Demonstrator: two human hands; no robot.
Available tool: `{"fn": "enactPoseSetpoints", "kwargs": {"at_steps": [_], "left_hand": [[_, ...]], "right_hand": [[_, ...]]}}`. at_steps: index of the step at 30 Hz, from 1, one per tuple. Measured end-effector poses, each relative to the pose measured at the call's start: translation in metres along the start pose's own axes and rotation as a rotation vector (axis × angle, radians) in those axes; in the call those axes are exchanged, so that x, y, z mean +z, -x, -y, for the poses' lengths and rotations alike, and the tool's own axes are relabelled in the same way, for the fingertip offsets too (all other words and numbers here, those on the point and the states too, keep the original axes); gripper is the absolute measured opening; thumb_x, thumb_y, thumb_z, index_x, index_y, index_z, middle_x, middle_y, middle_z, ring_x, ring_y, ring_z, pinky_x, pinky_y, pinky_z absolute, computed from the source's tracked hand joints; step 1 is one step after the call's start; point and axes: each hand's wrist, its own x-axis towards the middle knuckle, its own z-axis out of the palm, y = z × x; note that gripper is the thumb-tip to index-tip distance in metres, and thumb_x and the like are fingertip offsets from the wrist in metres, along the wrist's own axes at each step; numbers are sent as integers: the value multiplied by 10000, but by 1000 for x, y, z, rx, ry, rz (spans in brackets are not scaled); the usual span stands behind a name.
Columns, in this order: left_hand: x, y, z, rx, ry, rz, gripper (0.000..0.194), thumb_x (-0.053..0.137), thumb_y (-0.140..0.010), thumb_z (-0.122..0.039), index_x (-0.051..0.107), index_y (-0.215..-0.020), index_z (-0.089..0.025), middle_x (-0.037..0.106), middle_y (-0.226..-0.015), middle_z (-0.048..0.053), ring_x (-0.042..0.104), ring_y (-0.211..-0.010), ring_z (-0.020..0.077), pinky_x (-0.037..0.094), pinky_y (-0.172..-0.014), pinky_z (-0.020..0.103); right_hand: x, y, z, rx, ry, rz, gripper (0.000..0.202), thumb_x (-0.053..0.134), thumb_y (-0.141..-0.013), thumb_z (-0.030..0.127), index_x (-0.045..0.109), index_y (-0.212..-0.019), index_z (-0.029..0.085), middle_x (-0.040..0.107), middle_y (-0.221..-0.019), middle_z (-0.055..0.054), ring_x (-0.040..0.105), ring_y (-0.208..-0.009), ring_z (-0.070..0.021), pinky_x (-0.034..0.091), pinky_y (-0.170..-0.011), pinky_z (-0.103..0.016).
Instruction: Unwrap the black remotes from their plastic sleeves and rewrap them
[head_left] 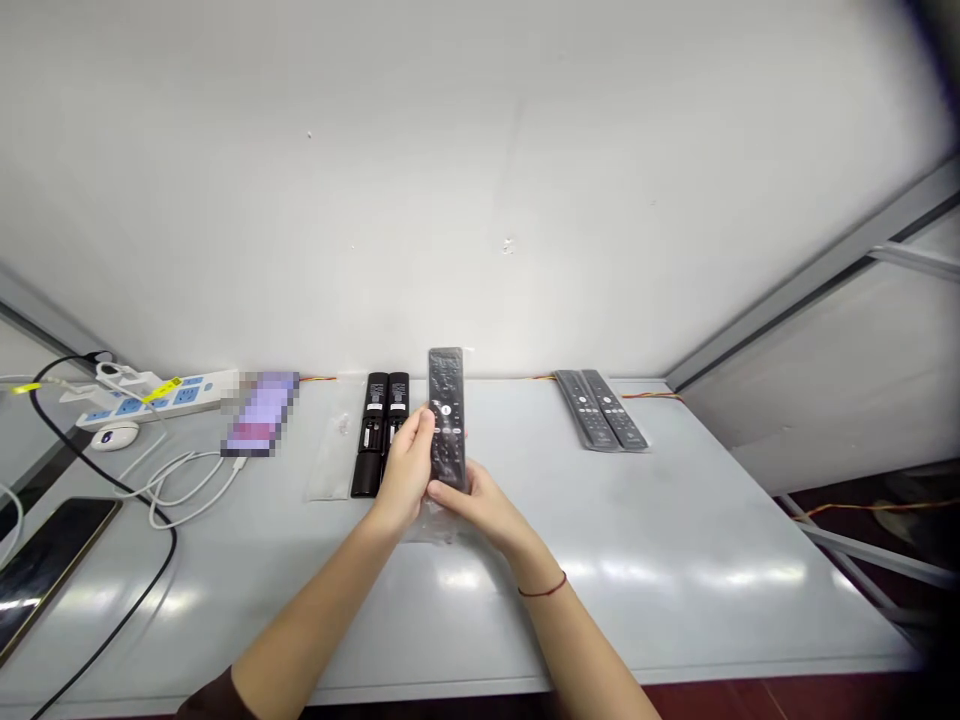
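Observation:
A black remote control (448, 385) in a clear plastic sleeve stands tilted up between my hands, its buttons facing me. My left hand (407, 462) is closed around its left side, thumb on the front. At its lower right, my right hand (480, 500) grips it with the thumb near the bottom end. Loose clear plastic (435, 527) hangs below the remote. Just left of my left hand, two black remotes (367, 475) lie back up, their battery bays uncovered. Beside them is a flat clear plastic bag (330, 460).
Two sleeved remotes (600, 410) lie side by side on the grey table (675, 560) at right. At left are a power strip (202, 395), a blurred-out phone (262, 415), a white oval case (115, 436), looped cables and a dark phone (56, 560). A pale wall (465, 180) rises behind.

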Motion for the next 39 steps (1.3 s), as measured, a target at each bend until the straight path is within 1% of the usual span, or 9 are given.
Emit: {"fn": "enactPoseSetpoints", "kwargs": {"at_steps": [5, 9, 14, 18, 24, 28, 31, 35, 39], "left_hand": [[5, 3, -12, 7, 163, -154, 374, 553, -820, -502, 578, -1032, -195, 673, -873, 36, 662, -808, 172, 517, -713, 282], [4, 5, -20, 32, 195, -183, 349, 525, -840, -494, 573, -1008, -192, 677, -860, 35, 658, -795, 162, 512, -723, 283], [0, 5, -24, 79, 181, -206, 353, 534, -833, -502, 588, -983, -188, 678, -861, 37, 654, -830, 171, 508, -746, 285], [-1, 6, -30, 126, 181, -207, 373, 513, -856, -485, 569, -1102, -210, 679, -962, 54, 655, -879, 180, 510, -761, 290], [-6, 3, -46, 244, 252, -191, 341, 498, -871, -479, 531, -1117, -245, 651, -1106, 53, 652, -929, 179, 516, -809, 324], [-12, 4, -38, 103, 198, -105, 413, 518, -851, -503, 523, -1153, -222, 662, -1096, 81, 662, -923, 205, 520, -816, 363], [-12, 8, -28, 3, 155, -100, 432, 534, -844, -497, 519, -1170, -214, 683, -1017, 75, 676, -835, 191, 529, -774, 352], [-10, 7, -30, 105, 193, -193, 433, 517, -851, -506, 494, -1205, -258, 682, -893, 21, 664, -686, 143, 526, -674, 292], [-16, -1, -52, 270, 262, -205, 386, 527, -853, -493, 498, -1163, -263, 674, -843, 9, 658, -682, 141, 517, -665, 279]], "right_hand": [[6, 0, 1, 104, -143, 150, 408, 717, -725, 434, 612, -997, 148, 684, -872, -75, 661, -793, -207, 533, -577, -283], [9, 2, -1, 182, -261, 197, 416, 724, -727, 400, 594, -1021, 136, 690, -861, -78, 688, -738, -199, 526, -476, -230], [8, 3, -1, 168, -359, 193, 357, 725, -742, 330, 590, -1027, 163, 678, -951, -70, 693, -796, -196, 556, -525, -235], [9, 4, 2, 152, -334, 213, 356, 728, -734, 330, 605, -1025, 166, 661, -978, -66, 669, -841, -187, 566, -610, -264], [13, 3, -2, 141, -189, 248, 243, 697, -754, 371, 609, -808, 150, 619, -737, -15, 544, -531, -91, 471, -448, -215], [14, 2, -4, 117, -108, 191, 261, 635, -803, 406, 571, -736, 162, 517, -569, 34, 470, -443, -71, 394, -406, -203], [15, 2, -1, 130, -48, 176, 258, 637, -793, 418, 561, -752, 174, 525, -570, 34, 466, -435, -77, 385, -402, -216], [16, 3, -1, 160, -26, 176, 301, 685, -746, 411, 561, -890, 177, 587, -686, 5, 508, -488, -95, 423, -417, -232], [14, 2, -6, 164, -30, 171, 338, 689, -743, 403, 556, -956, 176, 597, -734, -2, 510, -517, -89, 421, -424, -217]]}}
